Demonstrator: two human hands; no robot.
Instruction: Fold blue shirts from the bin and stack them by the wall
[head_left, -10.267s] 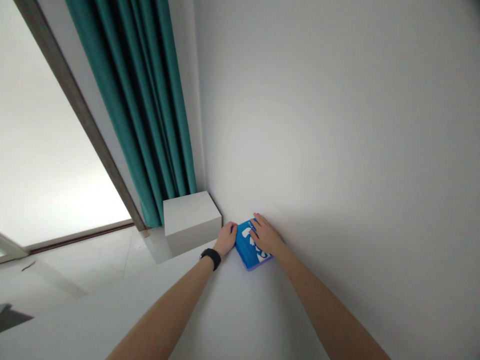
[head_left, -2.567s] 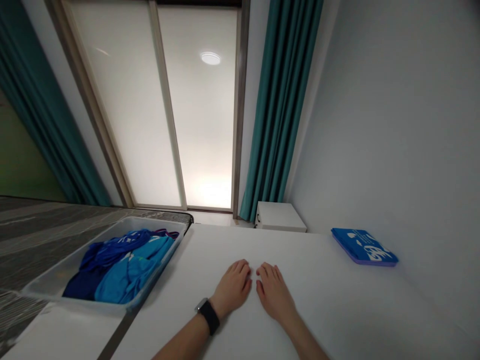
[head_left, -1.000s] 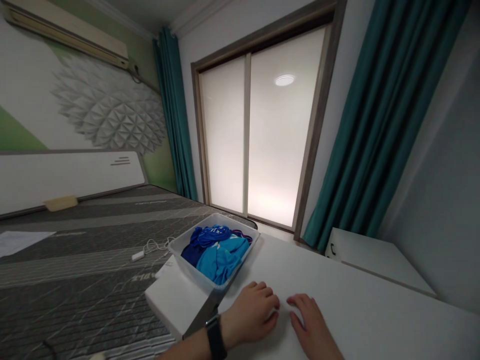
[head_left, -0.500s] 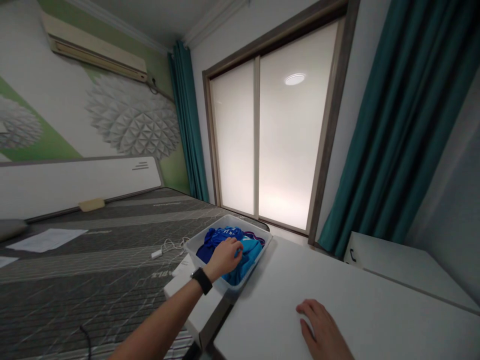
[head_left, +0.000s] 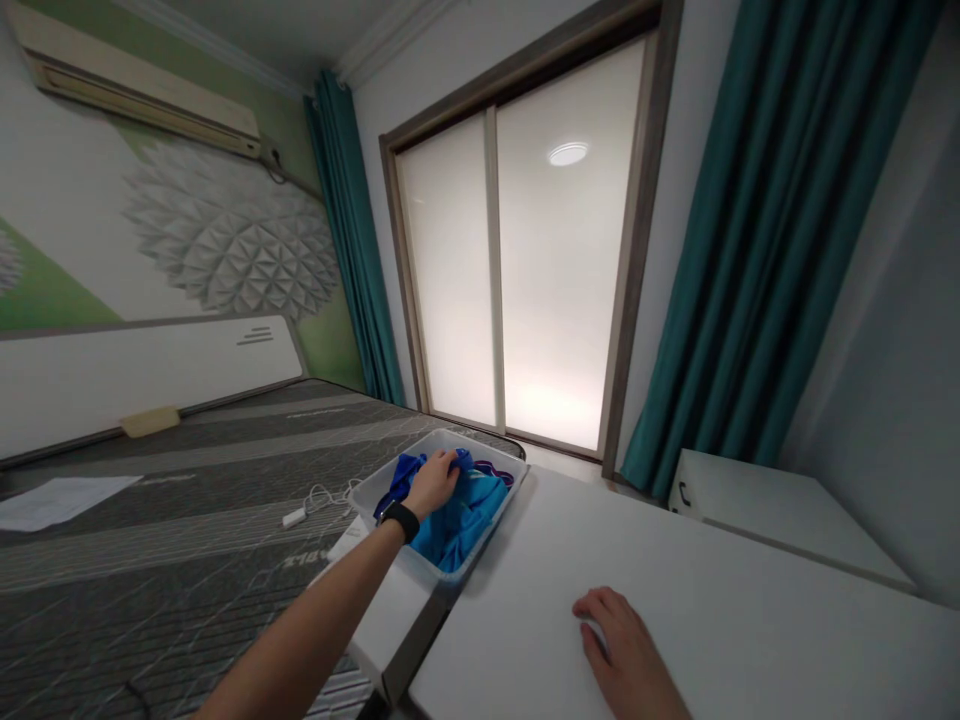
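My left hand [head_left: 433, 482], with a black watch on its wrist, reaches into a clear plastic bin [head_left: 365, 500]. Its fingers are closed on a royal blue garment [head_left: 463, 460], bunched at the fingertips. Beside it in the bin lies a light blue garment [head_left: 469, 510], crumpled, and a dark piece with purple-red trim [head_left: 501, 474] shows at the far right corner. My right hand [head_left: 619, 640] hovers low over or rests on the white tabletop [head_left: 697, 580]; which, I cannot tell. Its fingers are loosely curved, thumb apart, with nothing in them.
The bin straddles a white surface and the tabletop's left end. Left of it is a grey patterned mattress [head_left: 225, 580] with a white cable and plug [head_left: 295, 518] and paper sheets [head_left: 64, 500]. A white cabinet [head_left: 780, 510] stands beyond the table, near teal curtains [head_left: 735, 300].
My left hand has moved deeper into the bin and closed on the royal blue garment. The view has turned slightly right. My right hand keeps its pose by the tabletop.
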